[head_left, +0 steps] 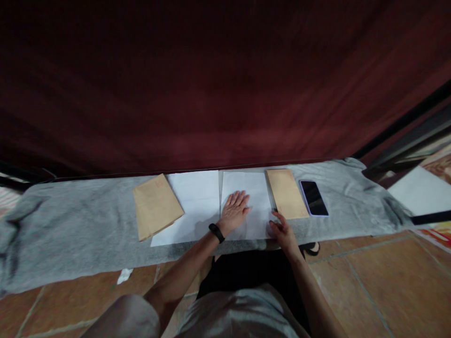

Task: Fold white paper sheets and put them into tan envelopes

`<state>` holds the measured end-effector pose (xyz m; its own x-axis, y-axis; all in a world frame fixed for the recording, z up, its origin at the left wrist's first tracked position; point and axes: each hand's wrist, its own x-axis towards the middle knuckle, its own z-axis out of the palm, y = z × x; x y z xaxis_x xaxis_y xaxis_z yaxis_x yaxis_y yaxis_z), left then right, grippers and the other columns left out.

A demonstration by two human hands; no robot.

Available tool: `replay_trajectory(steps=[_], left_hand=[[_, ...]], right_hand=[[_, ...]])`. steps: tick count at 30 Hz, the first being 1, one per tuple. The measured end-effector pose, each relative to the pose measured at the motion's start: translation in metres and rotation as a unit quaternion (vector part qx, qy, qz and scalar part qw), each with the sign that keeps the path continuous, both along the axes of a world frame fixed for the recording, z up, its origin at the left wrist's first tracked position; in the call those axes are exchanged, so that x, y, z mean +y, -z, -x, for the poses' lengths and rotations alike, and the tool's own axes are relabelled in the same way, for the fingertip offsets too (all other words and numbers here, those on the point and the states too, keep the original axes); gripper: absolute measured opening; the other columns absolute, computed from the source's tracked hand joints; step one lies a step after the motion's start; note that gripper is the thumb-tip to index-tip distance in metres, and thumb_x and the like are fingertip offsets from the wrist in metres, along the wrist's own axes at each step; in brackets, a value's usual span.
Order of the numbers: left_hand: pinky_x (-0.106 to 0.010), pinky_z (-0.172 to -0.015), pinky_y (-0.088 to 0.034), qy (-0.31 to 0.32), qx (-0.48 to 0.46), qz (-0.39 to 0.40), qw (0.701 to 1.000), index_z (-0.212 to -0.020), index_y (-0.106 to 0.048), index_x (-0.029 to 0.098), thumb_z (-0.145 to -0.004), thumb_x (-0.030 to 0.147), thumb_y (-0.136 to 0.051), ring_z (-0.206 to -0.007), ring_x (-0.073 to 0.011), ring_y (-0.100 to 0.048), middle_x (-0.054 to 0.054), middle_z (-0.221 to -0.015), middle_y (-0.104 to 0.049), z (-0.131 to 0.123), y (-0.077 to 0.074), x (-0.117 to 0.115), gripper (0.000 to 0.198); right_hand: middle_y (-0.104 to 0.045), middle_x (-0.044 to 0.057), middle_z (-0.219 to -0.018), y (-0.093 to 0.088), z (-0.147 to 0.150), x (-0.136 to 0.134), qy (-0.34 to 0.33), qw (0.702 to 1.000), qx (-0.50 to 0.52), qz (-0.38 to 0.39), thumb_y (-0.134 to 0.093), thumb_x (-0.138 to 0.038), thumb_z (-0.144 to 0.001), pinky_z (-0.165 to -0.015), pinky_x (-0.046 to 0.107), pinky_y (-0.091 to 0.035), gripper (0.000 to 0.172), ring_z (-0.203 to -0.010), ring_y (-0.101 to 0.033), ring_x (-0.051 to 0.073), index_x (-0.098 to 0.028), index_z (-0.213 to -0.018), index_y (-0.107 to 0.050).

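My left hand, with a black band on its wrist, lies flat with spread fingers on a white sheet of paper. Near that sheet's lower right corner is my right hand, its fingers bent and slightly apart; I see nothing held in it. A second white sheet lies to the left, its left part covered by a brown envelope. Another brown envelope rests just beyond my right hand, beside the right edge of the first sheet.
A phone with a dark screen lies right of the right envelope. Grey cloth covers the long narrow surface. A dark red panel rises behind it. On the tiled floor sits a crumpled white scrap.
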<state>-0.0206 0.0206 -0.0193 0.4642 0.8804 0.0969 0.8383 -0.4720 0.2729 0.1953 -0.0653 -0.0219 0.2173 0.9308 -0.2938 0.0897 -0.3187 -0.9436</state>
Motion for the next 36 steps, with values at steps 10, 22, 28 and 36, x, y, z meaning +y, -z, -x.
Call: replay_trajectory(steps=[10, 22, 28, 36], left_hand=[[-0.042, -0.120, -0.033, 0.132, -0.184, 0.236, 0.945, -0.151, -0.043, 0.024, -0.092, 0.049, -0.064, -0.147, -0.0260, -0.036, -0.009, -0.159, -0.040, 0.090, -0.039, -0.031, 0.068], [-0.038, -0.100, -0.051, -0.019, -0.272, 0.110, 0.956, -0.099, -0.075, 0.024, -0.095, 0.025, -0.051, -0.107, -0.0213, -0.067, -0.005, -0.107, -0.075, 0.091, -0.030, -0.027, 0.024], [-0.026, -0.075, -0.049, -0.130, -0.345, 0.128, 0.921, -0.084, -0.066, 0.020, -0.092, 0.040, -0.050, -0.079, -0.0170, -0.063, -0.001, -0.082, -0.070, 0.075, -0.039, -0.008, 0.027], [-0.024, -0.069, -0.045, -0.129, -0.417, 0.176, 0.882, -0.076, -0.057, 0.020, -0.088, 0.045, -0.053, -0.072, -0.0146, -0.055, 0.002, -0.072, -0.058, 0.079, -0.033, -0.012, 0.029]], right_hand=[[-0.076, 0.002, -0.103, -0.029, -0.020, -0.018, 0.012, 0.944, 0.321, 0.076, -0.083, -0.025, -0.065, -0.076, 0.023, -0.059, 0.042, -0.081, -0.070, 0.014, -0.023, -0.106, -0.076], [-0.069, 0.000, -0.069, -0.037, -0.016, -0.002, 0.029, 0.994, 0.094, -0.038, -0.079, -0.053, -0.073, -0.063, 0.027, -0.054, 0.045, -0.061, -0.062, 0.015, -0.022, -0.105, -0.072], [-0.066, 0.013, -0.108, -0.053, -0.011, 0.041, 0.013, 0.937, -0.291, -0.196, -0.058, -0.058, -0.087, -0.089, 0.039, -0.051, 0.040, -0.100, -0.063, 0.026, -0.020, -0.089, -0.072], [-0.070, 0.006, -0.086, -0.051, 0.000, 0.060, -0.088, 0.977, -0.123, -0.150, -0.056, -0.055, -0.088, -0.077, 0.033, -0.051, 0.038, -0.082, -0.065, 0.023, -0.020, -0.099, -0.069]])
